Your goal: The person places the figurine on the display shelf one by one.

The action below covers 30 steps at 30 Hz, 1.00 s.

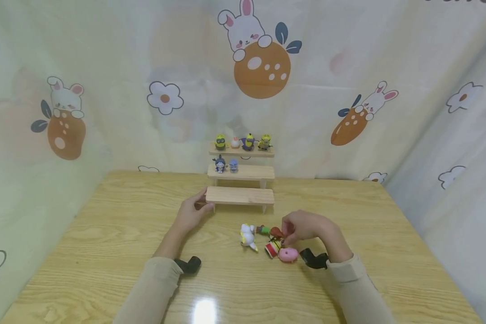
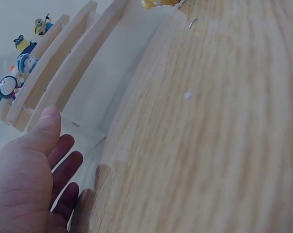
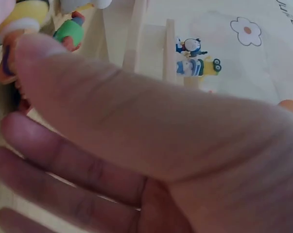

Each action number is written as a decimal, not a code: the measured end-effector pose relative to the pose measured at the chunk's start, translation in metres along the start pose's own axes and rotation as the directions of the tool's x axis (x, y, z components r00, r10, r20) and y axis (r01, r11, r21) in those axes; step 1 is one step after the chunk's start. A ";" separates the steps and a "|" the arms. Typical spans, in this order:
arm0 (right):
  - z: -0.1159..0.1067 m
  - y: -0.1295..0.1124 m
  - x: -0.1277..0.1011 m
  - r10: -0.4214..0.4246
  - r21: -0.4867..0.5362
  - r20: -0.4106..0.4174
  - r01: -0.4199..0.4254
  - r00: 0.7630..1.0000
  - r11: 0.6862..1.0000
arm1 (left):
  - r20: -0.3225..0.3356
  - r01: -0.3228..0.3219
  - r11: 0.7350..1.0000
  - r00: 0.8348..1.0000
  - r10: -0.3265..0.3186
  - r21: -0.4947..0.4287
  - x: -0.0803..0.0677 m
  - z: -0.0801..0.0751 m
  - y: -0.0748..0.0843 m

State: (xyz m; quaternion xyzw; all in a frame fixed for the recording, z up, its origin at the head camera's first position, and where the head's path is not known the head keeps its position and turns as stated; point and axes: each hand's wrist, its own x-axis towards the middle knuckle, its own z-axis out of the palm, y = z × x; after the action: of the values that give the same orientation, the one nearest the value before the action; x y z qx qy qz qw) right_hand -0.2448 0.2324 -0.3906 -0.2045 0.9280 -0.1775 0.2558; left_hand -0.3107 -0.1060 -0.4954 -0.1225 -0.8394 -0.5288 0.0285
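Note:
My left hand (image 1: 191,215) holds the left end of the lowest step of a wooden shelf (image 1: 239,195); its thumb lies on the board's edge in the left wrist view. Over a cluster of toys, my right hand (image 1: 305,226) has its thumb and fingers around a small reddish-brown toy figure (image 1: 276,232), largely covered by the hand. Beside it lie a green toy piece (image 1: 263,230), a red, white and yellow figure (image 1: 272,248) and a pink doughnut-shaped toy (image 1: 288,254). A white and yellow figure (image 1: 248,236) lies left of these.
Several small figures, including a caped yellow one (image 1: 249,142), stand on the top step (image 1: 243,153). A dark-haired figure (image 1: 220,164) and a blue one (image 1: 233,166) stand on the middle step (image 1: 253,172). A patterned curtain (image 1: 186,139) hangs behind the wooden table (image 1: 125,225).

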 end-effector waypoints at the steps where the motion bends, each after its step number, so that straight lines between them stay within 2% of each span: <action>1: 0.001 0.001 0.001 -0.006 0.002 -0.001 0.006 1.000 1.000 | 0.000 -0.003 1.000 1.000 0.003 0.002 0.000 0.000 0.000; 4: 0.002 0.004 0.005 -0.021 0.019 0.001 0.021 1.000 1.000 | 0.003 -0.005 1.000 1.000 0.005 0.000 0.001 0.000 -0.001; 7: 0.005 0.004 0.008 -0.018 0.077 -0.003 0.019 1.000 0.997 | 0.004 -0.004 1.000 1.000 0.003 0.005 0.002 0.000 -0.002; 12: 0.013 -0.003 0.011 0.079 0.241 0.041 -0.086 0.996 0.967 | 0.004 -0.003 1.000 1.000 0.003 0.006 0.001 -0.001 -0.001; 15: 0.016 -0.008 0.011 0.112 0.281 0.054 -0.123 0.992 0.952 | 0.006 -0.003 1.000 1.000 0.002 0.009 0.001 -0.001 -0.001; 20: 0.018 -0.011 0.013 0.076 0.281 0.020 -0.079 0.997 0.956 | 0.008 -0.004 1.000 1.000 0.004 0.000 0.001 0.000 -0.001; 26: 0.019 -0.006 0.016 0.050 0.313 0.028 -0.057 0.998 0.948 | 0.013 0.001 1.000 1.000 -0.001 -0.008 0.001 0.000 -0.001; 30: 0.015 -0.001 0.017 -0.004 0.314 0.005 0.002 1.000 0.949 | 0.011 0.004 1.000 1.000 -0.004 -0.015 0.001 0.000 -0.001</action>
State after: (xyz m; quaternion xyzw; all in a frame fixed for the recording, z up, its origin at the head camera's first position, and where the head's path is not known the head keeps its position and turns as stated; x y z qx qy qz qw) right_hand -0.2499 0.2203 -0.4087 -0.1632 0.8868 -0.3229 0.2875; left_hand -0.3119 -0.1058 -0.4957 -0.1239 -0.8359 -0.5343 0.0221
